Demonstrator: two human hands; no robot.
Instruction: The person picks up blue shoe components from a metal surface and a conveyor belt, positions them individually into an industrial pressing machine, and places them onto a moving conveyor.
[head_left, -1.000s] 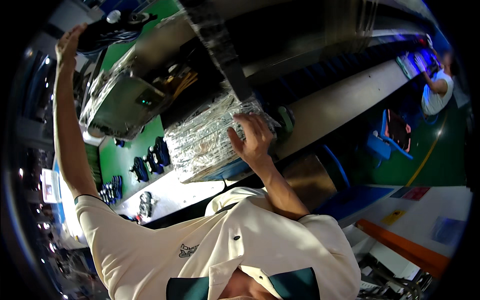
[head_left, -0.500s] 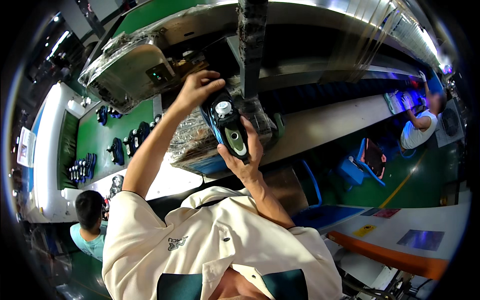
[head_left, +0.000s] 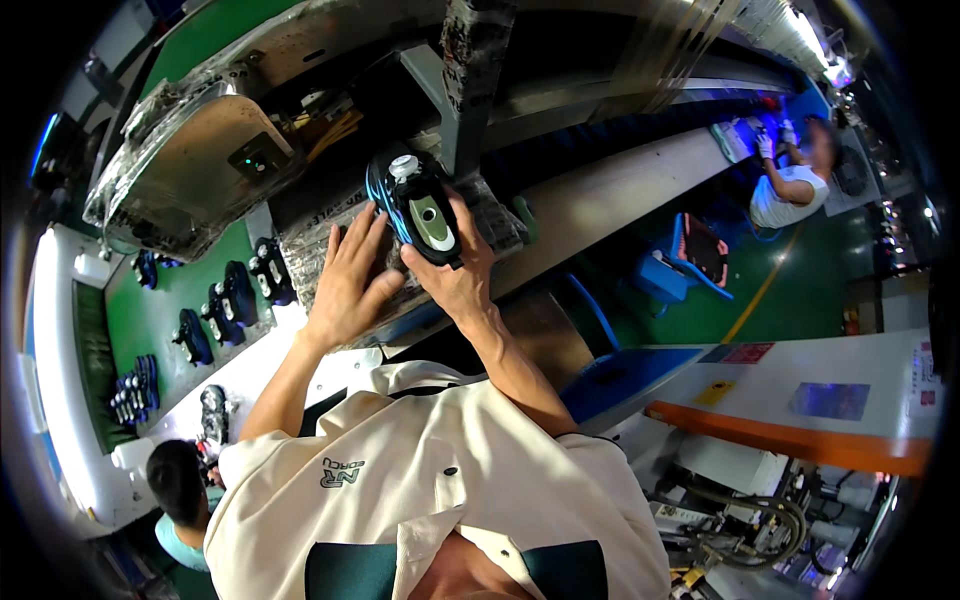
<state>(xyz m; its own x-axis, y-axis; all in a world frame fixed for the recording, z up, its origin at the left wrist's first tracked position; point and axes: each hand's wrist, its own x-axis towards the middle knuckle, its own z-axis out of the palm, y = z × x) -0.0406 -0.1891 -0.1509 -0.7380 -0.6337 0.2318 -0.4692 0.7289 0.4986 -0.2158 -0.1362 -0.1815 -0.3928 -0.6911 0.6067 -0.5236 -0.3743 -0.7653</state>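
A black shoe with blue edging has a round white dial on top and a green-and-white shoe last filling its opening. My right hand grips it round the heel, thumb and fingers on either side. Beside the shoe's blue left side, my left hand is open with its fingers spread; the fingertips are close to the sole, and contact is unclear. Under both hands lies a plastic-wrapped block at the end of a long conveyor.
A metal machine housing with a small green light stands ahead left. More shoes rest on a green belt at left, where a co-worker sits. Another person works far right. An orange-edged machine is near right.
My left hand has come back from beyond the shoe's toe to its left side, fingers now spread. My right hand keeps hold of the shoe. The whole view has shifted.
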